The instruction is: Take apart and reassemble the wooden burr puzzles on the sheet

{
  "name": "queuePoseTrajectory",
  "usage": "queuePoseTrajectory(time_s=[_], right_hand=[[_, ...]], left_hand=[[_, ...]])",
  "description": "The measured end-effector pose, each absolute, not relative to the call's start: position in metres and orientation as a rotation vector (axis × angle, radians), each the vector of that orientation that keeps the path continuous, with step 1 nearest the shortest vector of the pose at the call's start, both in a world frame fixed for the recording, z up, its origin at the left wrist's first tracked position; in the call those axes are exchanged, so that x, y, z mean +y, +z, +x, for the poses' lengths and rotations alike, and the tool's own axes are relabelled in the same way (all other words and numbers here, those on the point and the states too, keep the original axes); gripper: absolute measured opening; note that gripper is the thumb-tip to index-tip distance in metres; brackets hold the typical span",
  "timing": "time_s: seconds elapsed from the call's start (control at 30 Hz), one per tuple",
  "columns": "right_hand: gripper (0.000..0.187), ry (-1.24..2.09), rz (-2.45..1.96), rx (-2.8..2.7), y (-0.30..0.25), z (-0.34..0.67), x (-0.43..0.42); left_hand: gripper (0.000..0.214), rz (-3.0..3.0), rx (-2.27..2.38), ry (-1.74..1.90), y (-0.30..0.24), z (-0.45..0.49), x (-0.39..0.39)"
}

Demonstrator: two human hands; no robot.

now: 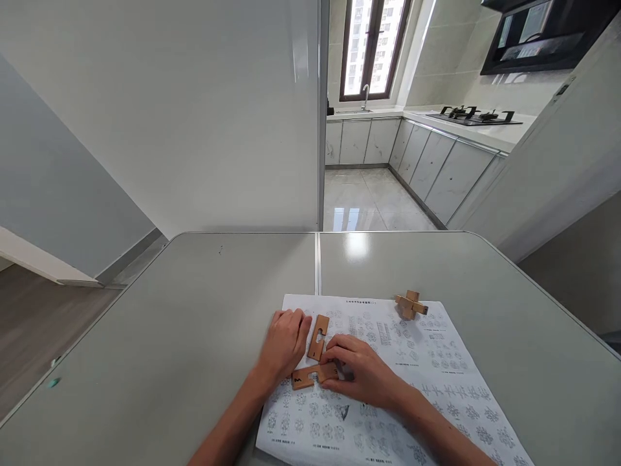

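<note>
Two flat wooden puzzle pieces lie on a white instruction sheet (436, 369) printed with many small diagrams. My left hand (284, 343) rests with fingers curled beside the upright slotted piece (318, 336), touching its left edge. My right hand (361, 372) pinches the right end of the other slotted piece (313, 375), which lies crosswise below the first. An assembled wooden cross puzzle (411, 304) sits at the sheet's far edge, away from both hands.
The sheet lies on a grey folding table (169, 336) with a metal seam (317, 262) down its middle. A white wall panel stands behind the table. Beyond it is a kitchen with cabinets, a gas hob (473, 116) and a window.
</note>
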State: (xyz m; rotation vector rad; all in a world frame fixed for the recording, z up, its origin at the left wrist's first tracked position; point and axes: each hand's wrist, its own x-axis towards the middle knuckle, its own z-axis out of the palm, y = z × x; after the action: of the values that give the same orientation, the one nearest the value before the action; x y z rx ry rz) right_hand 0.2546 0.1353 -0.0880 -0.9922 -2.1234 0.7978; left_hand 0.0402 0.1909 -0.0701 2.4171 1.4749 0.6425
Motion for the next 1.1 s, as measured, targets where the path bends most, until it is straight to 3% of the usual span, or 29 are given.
queuePoseTrajectory(time_s=[0.17, 0.37, 0.57, 0.73, 1.1], right_hand=[[0.027, 0.807, -0.978, -2.126, -0.087, 0.255, 0.136], [0.027, 0.841, -0.991, -2.127, -0.083, 0.256, 0.136], [0.013, 1.060, -1.083, -1.975, -0.080, 0.258, 0.135], [0.030, 1.565, -0.978, -1.508, -0.079, 0.256, 0.134], [0.049, 1.815, -0.783, -1.180, -0.080, 0.237, 0.131]], left_hand=[[0.034, 2.145, 1.522, 0.740, -0.066, 0.040, 0.190], [0.043, 1.744, 1.451, 0.994, -0.056, 0.039, 0.193], [0.052, 1.323, 1.326, 1.073, -0.054, 0.040, 0.199], [0.051, 0.946, 1.098, 1.130, -0.048, 0.041, 0.201], [0.050, 0.498, 0.730, 1.147, -0.047, 0.049, 0.194]])
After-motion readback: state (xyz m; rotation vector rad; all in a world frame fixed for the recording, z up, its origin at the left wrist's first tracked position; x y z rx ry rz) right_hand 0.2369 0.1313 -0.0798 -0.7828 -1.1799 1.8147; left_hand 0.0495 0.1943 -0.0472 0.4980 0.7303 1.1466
